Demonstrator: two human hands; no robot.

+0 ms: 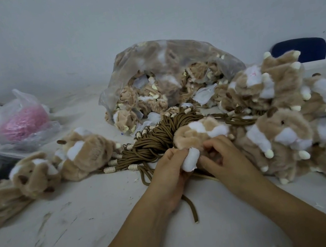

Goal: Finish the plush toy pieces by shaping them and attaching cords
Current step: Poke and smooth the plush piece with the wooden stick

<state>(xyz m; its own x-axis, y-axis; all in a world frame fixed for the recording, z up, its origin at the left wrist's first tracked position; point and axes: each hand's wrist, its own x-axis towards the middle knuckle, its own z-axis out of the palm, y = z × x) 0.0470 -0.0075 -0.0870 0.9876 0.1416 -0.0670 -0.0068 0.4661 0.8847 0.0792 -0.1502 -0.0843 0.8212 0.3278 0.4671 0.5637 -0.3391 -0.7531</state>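
Many unshaped pieces [149,97] fill the clear bag [180,49]; shaped toys [283,124] pile at the right. The left hand [167,174] and right hand [222,157] both pinch 1 plush toy [198,132] over the cord bundle [154,144], so the batch seems roughly midway.

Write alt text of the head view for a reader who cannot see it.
A person's left hand and right hand grip a tan-and-white plush toy piece above a bundle of brown cords on a white table. More plush toys lie either side; a clear bag of pieces sits behind.
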